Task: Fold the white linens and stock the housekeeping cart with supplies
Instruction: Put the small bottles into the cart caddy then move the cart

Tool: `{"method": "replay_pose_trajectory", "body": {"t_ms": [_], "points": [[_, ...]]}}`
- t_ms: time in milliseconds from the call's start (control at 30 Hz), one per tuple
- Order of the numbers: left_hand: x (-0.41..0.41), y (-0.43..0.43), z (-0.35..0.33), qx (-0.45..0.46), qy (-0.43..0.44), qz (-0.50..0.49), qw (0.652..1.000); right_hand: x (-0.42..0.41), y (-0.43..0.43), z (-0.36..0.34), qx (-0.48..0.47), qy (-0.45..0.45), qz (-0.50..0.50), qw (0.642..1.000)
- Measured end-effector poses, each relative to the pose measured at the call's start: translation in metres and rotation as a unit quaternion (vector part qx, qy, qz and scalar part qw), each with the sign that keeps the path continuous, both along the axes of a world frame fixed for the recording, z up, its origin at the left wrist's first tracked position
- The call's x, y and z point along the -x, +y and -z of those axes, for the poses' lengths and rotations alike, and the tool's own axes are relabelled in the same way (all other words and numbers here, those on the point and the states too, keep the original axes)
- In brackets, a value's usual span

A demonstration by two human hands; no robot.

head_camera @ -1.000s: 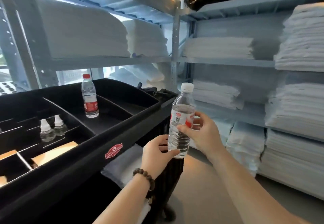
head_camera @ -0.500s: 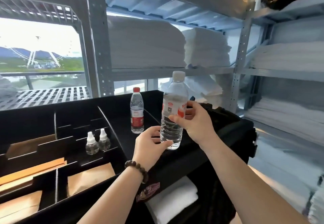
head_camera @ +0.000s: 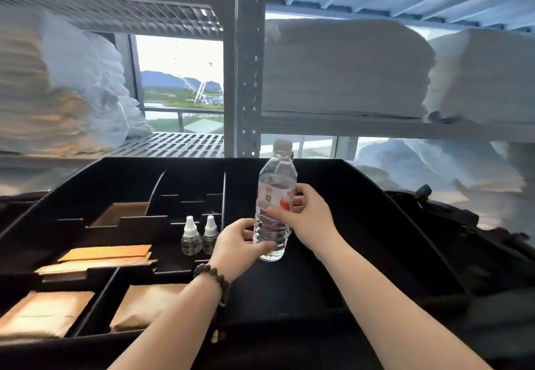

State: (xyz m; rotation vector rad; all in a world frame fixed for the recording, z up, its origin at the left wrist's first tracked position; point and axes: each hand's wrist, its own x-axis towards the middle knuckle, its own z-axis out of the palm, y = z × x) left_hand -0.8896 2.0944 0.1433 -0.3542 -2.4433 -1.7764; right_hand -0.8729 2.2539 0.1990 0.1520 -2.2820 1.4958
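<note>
I hold a clear water bottle (head_camera: 274,196) with a white cap and a red and white label upright over the black cart tray (head_camera: 376,219). My right hand (head_camera: 307,213) grips the bottle at its label. My left hand (head_camera: 238,243) holds it near the base, a bead bracelet on that wrist. The bottle hangs above the tray's wide right compartment. A second bottle stands right behind it, all but hidden, with only a bit of red cap showing. Folded white linens (head_camera: 341,68) are stacked on the grey shelf behind the cart.
Two small clear bottles with white nozzles (head_camera: 199,235) stand in a middle compartment. Brown paper packets (head_camera: 144,306) fill the left compartments between black dividers. A grey shelf post (head_camera: 244,60) rises behind the tray. More white linens (head_camera: 55,86) sit on the left.
My view has swung left and now faces the cart squarely. Both hands have carried the bottle from beside the cart to above its right compartment, in front of the standing bottle.
</note>
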Motion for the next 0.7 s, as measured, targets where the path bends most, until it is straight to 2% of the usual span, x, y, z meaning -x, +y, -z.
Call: {"method": "replay_pose_trajectory", "body": {"t_ms": [267, 467, 567, 700], "points": [[0.015, -0.007, -0.021, -0.056, 0.005, -0.034, 0.998, 0.028, -0.004, 0.025, 0.021, -0.050, -0.065, 0.996], [0.021, -0.009, -0.034, -0.046, 0.003, -0.054, 0.997, 0.044, -0.009, 0.032, 0.062, -0.084, -0.106, 0.989], [0.025, -0.013, -0.038, -0.049, 0.001, -0.060, 0.997, 0.055, -0.014, 0.029, 0.047, -0.097, -0.131, 0.986], [0.031, -0.019, -0.039, -0.063, -0.007, -0.070, 0.996, 0.063, -0.020, 0.026, -0.025, -0.086, -0.127, 0.988]]}}
